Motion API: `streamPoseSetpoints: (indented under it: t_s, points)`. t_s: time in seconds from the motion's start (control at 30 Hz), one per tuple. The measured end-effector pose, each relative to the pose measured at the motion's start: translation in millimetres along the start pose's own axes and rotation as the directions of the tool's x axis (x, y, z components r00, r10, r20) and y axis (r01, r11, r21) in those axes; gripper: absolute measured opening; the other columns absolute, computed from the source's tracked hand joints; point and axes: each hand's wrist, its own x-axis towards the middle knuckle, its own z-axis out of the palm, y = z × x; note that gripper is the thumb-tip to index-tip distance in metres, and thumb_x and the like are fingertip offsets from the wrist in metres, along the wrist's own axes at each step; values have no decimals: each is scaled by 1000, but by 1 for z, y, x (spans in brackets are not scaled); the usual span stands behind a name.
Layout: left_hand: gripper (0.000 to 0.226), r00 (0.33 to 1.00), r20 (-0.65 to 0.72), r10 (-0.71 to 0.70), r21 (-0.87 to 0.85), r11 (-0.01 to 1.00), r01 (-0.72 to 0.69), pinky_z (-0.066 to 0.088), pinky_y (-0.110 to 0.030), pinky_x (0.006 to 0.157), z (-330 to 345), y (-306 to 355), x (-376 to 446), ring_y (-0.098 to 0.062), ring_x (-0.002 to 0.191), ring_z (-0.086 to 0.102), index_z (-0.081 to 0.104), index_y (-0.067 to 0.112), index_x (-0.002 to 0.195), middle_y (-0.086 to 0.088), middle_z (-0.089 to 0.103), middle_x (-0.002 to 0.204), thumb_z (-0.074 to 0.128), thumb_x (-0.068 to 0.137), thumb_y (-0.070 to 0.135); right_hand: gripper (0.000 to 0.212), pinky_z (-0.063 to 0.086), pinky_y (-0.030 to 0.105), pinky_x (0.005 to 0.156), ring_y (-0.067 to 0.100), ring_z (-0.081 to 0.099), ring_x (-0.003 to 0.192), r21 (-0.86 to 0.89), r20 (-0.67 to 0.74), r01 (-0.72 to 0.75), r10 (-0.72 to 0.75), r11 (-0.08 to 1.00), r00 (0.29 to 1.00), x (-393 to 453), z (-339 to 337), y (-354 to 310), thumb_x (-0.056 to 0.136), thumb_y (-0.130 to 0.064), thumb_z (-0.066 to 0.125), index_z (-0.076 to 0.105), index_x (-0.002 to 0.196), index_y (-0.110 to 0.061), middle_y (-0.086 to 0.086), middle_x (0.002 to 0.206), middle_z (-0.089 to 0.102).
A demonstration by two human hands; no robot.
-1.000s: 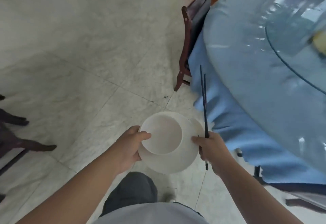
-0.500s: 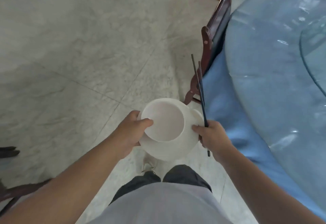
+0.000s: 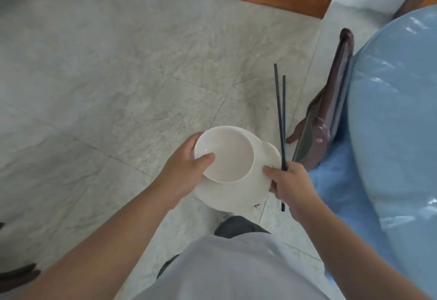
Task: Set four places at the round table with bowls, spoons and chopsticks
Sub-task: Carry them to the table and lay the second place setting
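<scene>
Gripping bowl [image 3: 224,155], left hand [image 3: 186,169]; right hand [image 3: 289,182] hides chopsticks' [image 3: 280,113] middle.

Two hands [image 3: 186,169], one white bowl [image 3: 224,154] on one white plate [image 3: 236,193], two black chopsticks [image 3: 280,115], one round table [image 3: 397,134], one dark chair [image 3: 331,101], perhaps a spoon [image 3: 269,148].

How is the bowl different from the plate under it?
The bowl is deep and smaller; the plate is flat and wider. The bowl sits on top; the plate is underneath. The left hand hooks the bowl's rim; the right hand pinches the plate's edge. Both are plain white.
</scene>
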Motion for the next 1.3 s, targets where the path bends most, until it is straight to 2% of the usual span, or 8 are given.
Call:
streamPoseSetpoints:
  t_s: [0.13,0.33,0.5,0.63,0.83,1.0,1.13,1.3]
  points:
    - [33,998,57,3,21,1000,-4,49,-34,70,-11,57,70,-9,100,63,55,65,105,25,67,103,60,75,50,16,40,33,53,11,46,41,14,-31,-15,16,1000,999,58,-1,-56,86,-19,67,63,71,-15,-9,42,52]
    - [34,974,219,59,56,996,-73,55,-41,84,-4,145,168,-11,100,66,62,60,106,23,70,99,58,74,51,7,39,33,52,10,49,46,102,-177,0,18,995,984,119,-30,-120,85,-20,68,68,82,-14,-6,52,59]
    - [26,880,463,103,93,982,-164,54,-40,82,35,213,259,-12,95,69,68,54,100,17,73,99,55,78,52,13,34,26,42,10,41,39,277,-374,-3,111,961,921,157,-64,-143,87,-17,67,63,76,-14,-6,47,51]
    - [23,764,634,120,150,950,-273,50,-33,66,90,270,317,-15,87,71,69,50,97,14,75,91,56,78,45,23,26,24,37,12,32,37,481,-550,59,249,875,797,171,-88,-153,86,-12,65,56,65,-16,-6,43,41]
    - [19,465,885,35,181,893,-412,52,-36,84,195,331,353,-19,101,69,72,38,100,7,75,102,59,88,30,24,33,22,36,10,40,33,635,-705,184,465,750,536,166,-112,-159,88,-10,64,54,67,-10,-7,39,45]
    - [24,261,957,-128,239,858,-454,52,-42,91,286,337,362,-23,106,68,69,25,113,-1,74,110,53,96,20,22,31,27,42,14,36,39,670,-725,188,578,719,375,166,-144,-130,89,-15,66,54,74,-5,-1,44,43]
    - [25,196,957,-212,284,822,-494,50,-43,93,358,327,359,-28,111,65,66,23,116,-6,71,116,49,98,17,21,32,25,39,12,39,35,691,-716,170,634,703,290,177,-175,-96,89,-19,64,57,73,-8,-6,39,50]
    - [28,186,933,-308,360,776,-519,50,-39,83,429,311,366,-31,110,63,64,24,115,-10,67,121,46,97,11,13,35,26,40,16,41,41,744,-667,143,711,653,223,196,-207,-64,87,-19,62,62,77,-9,-6,43,58]
